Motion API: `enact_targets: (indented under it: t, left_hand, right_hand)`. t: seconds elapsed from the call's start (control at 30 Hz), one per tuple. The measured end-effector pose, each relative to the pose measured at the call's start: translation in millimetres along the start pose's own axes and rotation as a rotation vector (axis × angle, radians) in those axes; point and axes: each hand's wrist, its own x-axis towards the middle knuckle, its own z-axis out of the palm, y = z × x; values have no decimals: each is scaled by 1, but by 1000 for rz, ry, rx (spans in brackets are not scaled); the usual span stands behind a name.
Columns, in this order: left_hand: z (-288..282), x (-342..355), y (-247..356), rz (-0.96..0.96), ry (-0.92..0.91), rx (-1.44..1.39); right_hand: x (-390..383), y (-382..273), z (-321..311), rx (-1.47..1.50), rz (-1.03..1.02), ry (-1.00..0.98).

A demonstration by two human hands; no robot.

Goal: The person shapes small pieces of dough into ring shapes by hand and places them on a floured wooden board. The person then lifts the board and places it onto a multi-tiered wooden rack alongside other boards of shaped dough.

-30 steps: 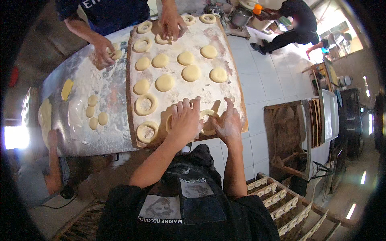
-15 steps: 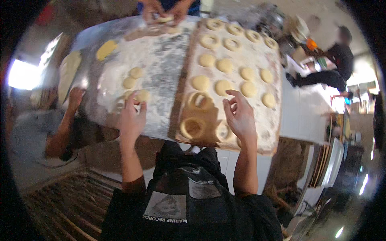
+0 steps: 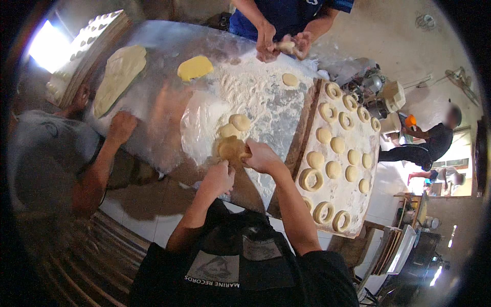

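On the floured metal table, both my hands meet at a pale dough round (image 3: 230, 147), which is partly in shadow. My right hand (image 3: 264, 157) pinches its right side with bent fingers. Against its near edge, my left hand (image 3: 218, 179) is closed, its fingertips partly hidden. Just beyond lie two more dough rounds, the farther dough round (image 3: 240, 122) and the nearer dough round (image 3: 227, 130). To the right, a floured board (image 3: 335, 197) bears rows of flat dough rounds and dough rings (image 3: 311, 179).
Across the table (image 3: 286, 110), a co-worker's hands (image 3: 284, 45) handle a piece of dough. Another person's fist (image 3: 123, 127) rests at the left, near a long dough sheet (image 3: 120, 77) and a yellow slab (image 3: 195, 68). Clear plastic (image 3: 199, 125) lies mid-table. Someone stands far right.
My right hand has left the board and joined my left at the dough round. The whole view has shifted, bringing the table's left side and the far co-worker further in.
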Motion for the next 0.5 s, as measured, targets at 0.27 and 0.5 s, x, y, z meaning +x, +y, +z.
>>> enact_targets:
  t: [0.27, 0.5]
  left_hand:
    - [-25, 14, 16, 572, 47, -295]
    - [-24, 5, 41, 793, 290, -144]
  right_hand:
    - [-45, -16, -27, 777, 18, 130]
    - [-18, -21, 1, 229, -31, 780]
